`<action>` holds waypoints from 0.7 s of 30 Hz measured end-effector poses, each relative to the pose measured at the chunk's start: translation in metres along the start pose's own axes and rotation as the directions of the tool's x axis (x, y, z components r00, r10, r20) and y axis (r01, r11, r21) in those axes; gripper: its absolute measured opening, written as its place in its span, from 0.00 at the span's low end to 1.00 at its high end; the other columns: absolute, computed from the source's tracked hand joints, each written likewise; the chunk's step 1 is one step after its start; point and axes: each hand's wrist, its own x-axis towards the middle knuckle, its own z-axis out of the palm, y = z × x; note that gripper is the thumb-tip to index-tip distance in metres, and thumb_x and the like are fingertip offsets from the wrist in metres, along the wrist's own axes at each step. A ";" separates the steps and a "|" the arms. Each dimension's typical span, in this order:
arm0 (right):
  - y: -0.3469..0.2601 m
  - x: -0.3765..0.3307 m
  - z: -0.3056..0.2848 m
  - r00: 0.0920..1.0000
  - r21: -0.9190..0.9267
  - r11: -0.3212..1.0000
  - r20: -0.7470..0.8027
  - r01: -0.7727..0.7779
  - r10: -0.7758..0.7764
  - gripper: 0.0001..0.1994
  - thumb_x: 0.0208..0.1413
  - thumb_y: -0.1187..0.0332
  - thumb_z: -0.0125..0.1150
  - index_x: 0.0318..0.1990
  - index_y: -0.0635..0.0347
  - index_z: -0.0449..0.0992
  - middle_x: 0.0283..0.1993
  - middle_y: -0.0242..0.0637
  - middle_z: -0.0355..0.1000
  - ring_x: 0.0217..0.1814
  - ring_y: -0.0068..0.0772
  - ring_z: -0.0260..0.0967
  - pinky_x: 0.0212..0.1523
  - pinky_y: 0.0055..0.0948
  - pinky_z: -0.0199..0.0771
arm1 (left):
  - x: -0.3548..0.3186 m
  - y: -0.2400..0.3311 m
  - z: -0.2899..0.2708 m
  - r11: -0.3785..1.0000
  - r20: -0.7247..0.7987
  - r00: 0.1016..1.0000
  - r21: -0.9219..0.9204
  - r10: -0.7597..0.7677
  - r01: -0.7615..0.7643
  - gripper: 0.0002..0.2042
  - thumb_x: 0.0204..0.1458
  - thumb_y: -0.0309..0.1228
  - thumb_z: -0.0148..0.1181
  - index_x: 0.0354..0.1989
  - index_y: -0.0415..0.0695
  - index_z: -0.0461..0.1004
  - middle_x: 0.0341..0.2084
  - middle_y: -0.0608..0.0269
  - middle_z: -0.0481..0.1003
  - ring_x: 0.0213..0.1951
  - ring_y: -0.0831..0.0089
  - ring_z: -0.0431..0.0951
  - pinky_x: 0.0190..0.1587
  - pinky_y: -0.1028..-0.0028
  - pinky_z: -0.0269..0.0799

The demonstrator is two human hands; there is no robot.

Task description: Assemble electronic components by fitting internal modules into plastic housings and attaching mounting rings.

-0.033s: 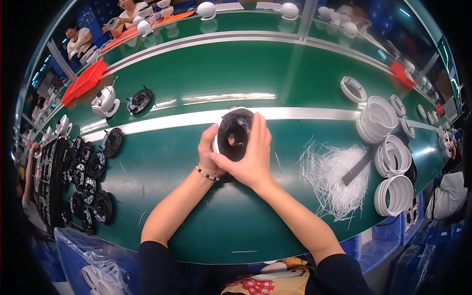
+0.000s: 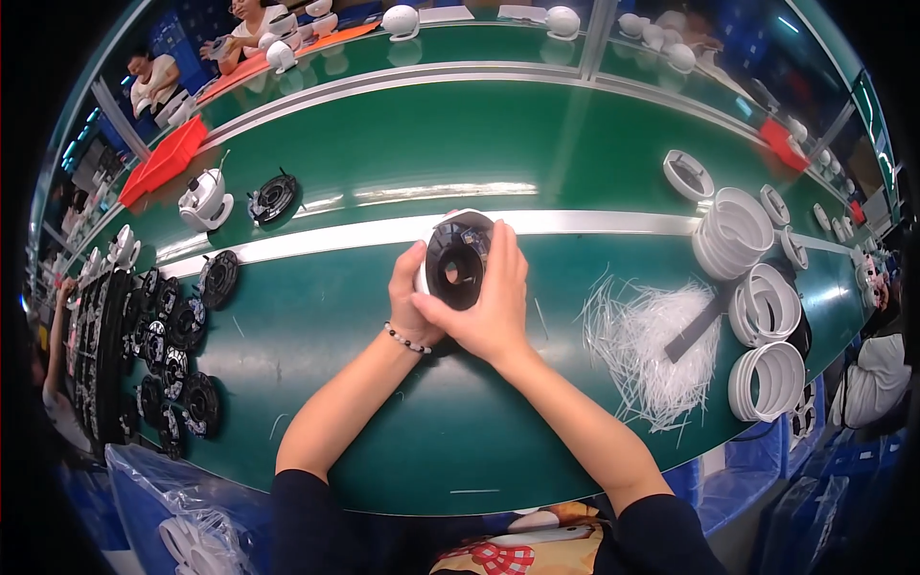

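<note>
Both hands, left hand (image 2: 410, 299) and right hand (image 2: 491, 305), grasp one round black-and-white housing (image 2: 454, 264) above the green table (image 2: 412, 431).

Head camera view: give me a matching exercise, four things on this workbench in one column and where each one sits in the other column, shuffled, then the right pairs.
Things:
1. round black-and-white part
2. white plastic strips
3. stacked white rings
4. black discs

Places:
A. far right of the green bench
B. held between both hands at the centre
C. far left of the bench
D. loose pile just right of the right hand

Pairs: 1-B, 2-D, 3-A, 4-C
</note>
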 end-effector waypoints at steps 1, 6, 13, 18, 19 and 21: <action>0.003 0.002 0.002 1.000 -0.018 1.000 -0.030 -0.008 0.007 0.53 0.26 0.47 0.66 0.54 0.75 0.45 0.55 0.53 0.49 0.55 0.54 0.47 0.48 0.45 0.57 | 0.000 0.003 0.008 0.946 -0.024 0.996 -0.317 -0.082 0.070 0.28 0.48 0.46 0.43 0.54 0.41 0.55 0.45 0.55 0.66 0.46 0.66 0.68 0.50 0.68 0.63; -0.001 0.016 -0.008 0.996 -0.032 0.996 0.016 -0.083 0.083 0.54 0.27 0.49 0.68 0.56 0.74 0.43 0.57 0.57 0.47 0.57 0.56 0.46 0.55 0.44 0.51 | 0.014 -0.006 -0.012 0.991 0.038 0.999 -0.131 -0.036 0.041 0.29 0.47 0.50 0.41 0.51 0.40 0.59 0.45 0.55 0.67 0.46 0.65 0.68 0.49 0.67 0.64; 0.005 0.030 -0.046 0.950 -0.229 0.966 0.308 0.118 -0.043 0.61 0.21 0.45 0.70 0.58 0.74 0.39 0.62 0.60 0.36 0.64 0.59 0.32 0.61 0.44 0.41 | 0.023 -0.004 0.004 0.989 -0.012 0.999 -0.145 -0.042 0.040 0.29 0.47 0.52 0.39 0.48 0.39 0.62 0.43 0.53 0.68 0.45 0.64 0.69 0.49 0.67 0.64; 0.023 0.041 -0.057 0.968 0.106 0.991 0.229 0.082 -0.104 0.57 0.26 0.44 0.68 0.57 0.77 0.42 0.61 0.61 0.38 0.64 0.58 0.34 0.62 0.43 0.39 | 0.032 0.001 0.011 0.992 -0.080 0.991 -0.083 -0.106 0.099 0.29 0.48 0.53 0.36 0.45 0.38 0.65 0.41 0.53 0.69 0.44 0.63 0.69 0.48 0.65 0.64; 0.035 0.044 -0.054 0.987 0.233 0.972 0.159 -0.038 0.000 0.51 0.34 0.46 0.64 0.56 0.78 0.44 0.59 0.63 0.44 0.63 0.54 0.41 0.61 0.40 0.43 | 0.032 0.004 0.021 0.983 -0.185 0.966 -0.078 -0.178 0.166 0.29 0.48 0.52 0.35 0.44 0.37 0.65 0.41 0.53 0.69 0.43 0.63 0.69 0.49 0.65 0.64; 0.064 0.051 -0.050 0.968 0.439 0.863 0.092 -0.250 0.233 0.43 0.46 0.44 0.52 0.56 0.74 0.47 0.48 0.57 0.61 0.49 0.47 0.63 0.46 0.36 0.65 | 0.043 0.000 0.028 0.981 -0.229 0.954 -0.041 -0.195 0.191 0.28 0.47 0.51 0.35 0.44 0.37 0.65 0.40 0.52 0.69 0.42 0.63 0.70 0.48 0.64 0.64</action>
